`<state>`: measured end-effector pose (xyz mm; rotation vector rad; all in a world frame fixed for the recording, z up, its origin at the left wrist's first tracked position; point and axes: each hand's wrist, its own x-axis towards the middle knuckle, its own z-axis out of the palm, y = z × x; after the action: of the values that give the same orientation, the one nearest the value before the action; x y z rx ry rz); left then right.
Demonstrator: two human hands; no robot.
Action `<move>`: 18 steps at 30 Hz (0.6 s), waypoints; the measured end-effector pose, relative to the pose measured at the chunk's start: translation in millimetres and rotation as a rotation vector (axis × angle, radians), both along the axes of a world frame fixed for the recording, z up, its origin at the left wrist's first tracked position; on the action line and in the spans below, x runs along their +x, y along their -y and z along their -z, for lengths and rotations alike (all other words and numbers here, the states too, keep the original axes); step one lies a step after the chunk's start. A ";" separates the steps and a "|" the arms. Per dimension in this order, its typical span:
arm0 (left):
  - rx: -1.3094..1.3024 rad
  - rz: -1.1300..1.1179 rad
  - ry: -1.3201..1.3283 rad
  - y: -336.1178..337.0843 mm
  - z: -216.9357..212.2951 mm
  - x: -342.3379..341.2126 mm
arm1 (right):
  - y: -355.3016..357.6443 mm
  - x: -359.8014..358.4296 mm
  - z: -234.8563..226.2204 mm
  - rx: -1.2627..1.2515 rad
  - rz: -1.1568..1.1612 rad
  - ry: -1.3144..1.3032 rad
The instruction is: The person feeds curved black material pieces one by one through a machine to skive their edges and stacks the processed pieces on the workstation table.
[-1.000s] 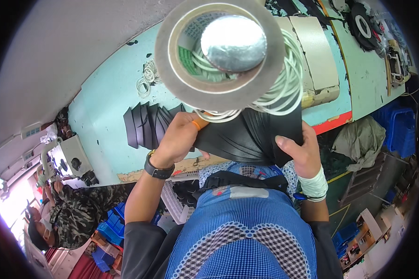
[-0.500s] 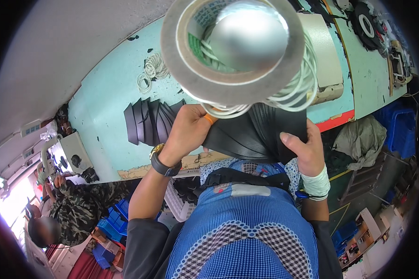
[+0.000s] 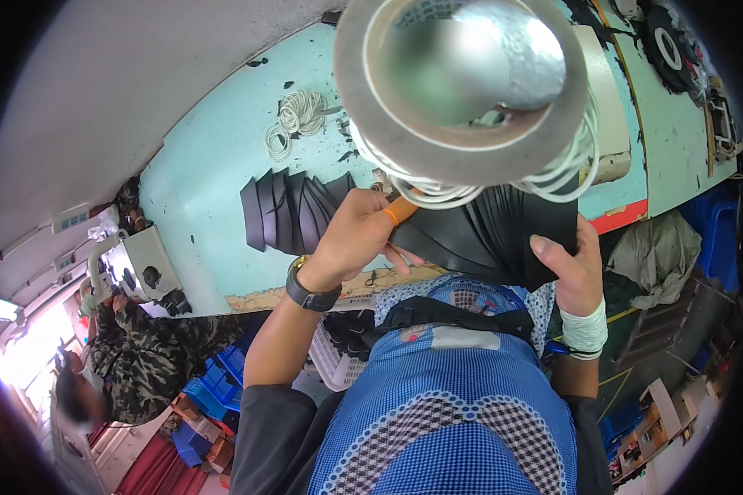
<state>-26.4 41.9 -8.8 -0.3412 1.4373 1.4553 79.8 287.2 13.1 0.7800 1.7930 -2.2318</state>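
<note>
A fanned stack of thin black leather-like pieces point(image 3: 487, 235) is held above the front edge of the table. My right hand point(image 3: 574, 268) is closed on its right end, thumb on top; white bands circle that wrist. At the left end, my left hand point(image 3: 351, 235) has its thumb, with an orange band, over the pieces and its loosely bent fingers below; the thumb tip is hidden. A large tape roll point(image 3: 462, 161) looms close to the camera, hung with white elastic rings point(image 3: 565, 177), and covers the stack's far side.
More black pieces point(image 3: 285, 214) lie overlapped on the pale green table point(image 3: 198, 190), left of my hand. Loose white rings point(image 3: 301, 113) lie farther back. A white basket point(image 3: 330, 355) stands below the table edge. At the left, a person in camouflage clothing point(image 3: 140, 355) sits by a machine.
The view has shifted, so most of the scene appears farther right. My left fingers have loosened and spread below the stack's left end. My right hand keeps its hold.
</note>
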 end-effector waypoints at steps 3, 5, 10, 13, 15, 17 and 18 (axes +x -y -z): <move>0.221 -0.171 0.039 10.3 -1.9 1.1 | 0.8 0.7 2.8 0.029 0.000 0.018; 0.147 -0.082 0.020 10.1 -0.1 -5.1 | 1.8 0.4 6.1 0.029 0.002 0.024; 0.019 -0.009 0.036 4.5 6.2 0.0 | -1.4 -0.5 -3.1 0.006 0.008 0.001; 0.158 -0.135 0.018 10.1 -1.3 2.3 | -0.3 0.6 1.6 0.014 0.005 0.016; 0.177 -0.175 -0.021 6.2 -8.6 -0.4 | 1.2 -0.3 4.1 0.025 0.012 0.042; 0.092 -0.101 -0.002 3.3 -5.1 -5.7 | 3.2 -2.4 4.0 0.020 0.012 0.022; 0.006 -0.026 0.018 2.2 -3.4 -7.7 | 3.4 -3.3 3.9 0.014 0.013 0.005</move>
<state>-34.1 39.7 -5.4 -0.3696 1.4185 1.4739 76.5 283.8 9.2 0.8006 1.8080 -2.2260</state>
